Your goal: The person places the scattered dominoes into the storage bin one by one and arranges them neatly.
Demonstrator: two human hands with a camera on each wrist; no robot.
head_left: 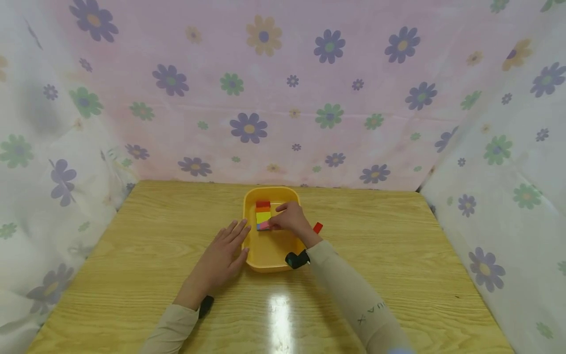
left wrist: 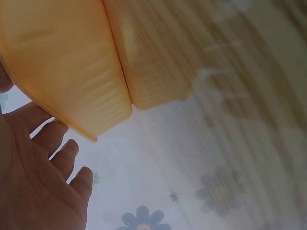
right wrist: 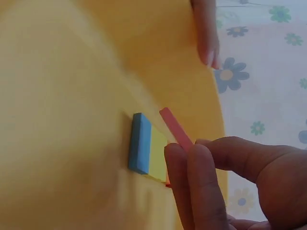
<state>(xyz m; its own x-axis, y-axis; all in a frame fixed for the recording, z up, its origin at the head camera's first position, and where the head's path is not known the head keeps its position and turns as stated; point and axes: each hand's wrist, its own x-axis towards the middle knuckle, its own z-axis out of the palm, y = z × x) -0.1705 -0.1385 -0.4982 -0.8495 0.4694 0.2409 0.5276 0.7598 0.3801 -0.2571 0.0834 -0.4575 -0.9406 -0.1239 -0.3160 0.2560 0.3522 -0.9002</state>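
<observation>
A yellow plastic tray (head_left: 267,250) stands on the table before me. My left hand (head_left: 221,258) lies at its left side with straight fingers touching the rim. Inside the tray my right hand (head_left: 292,219) pinches a small pink block (right wrist: 176,127) between thumb and fingers. The pink block is tilted just above a row of blocks. In that row are a blue block (right wrist: 139,143), a yellow block (right wrist: 157,155), an orange block (head_left: 263,209) and a red block (head_left: 263,204) at the far end. My right fingers partly hide the row in the right wrist view.
Another red block (head_left: 318,227) lies on the wooden table (head_left: 376,275), just right of the tray and partly behind my right wrist. Flower-printed cloth (head_left: 283,98) hangs behind the table and along both sides.
</observation>
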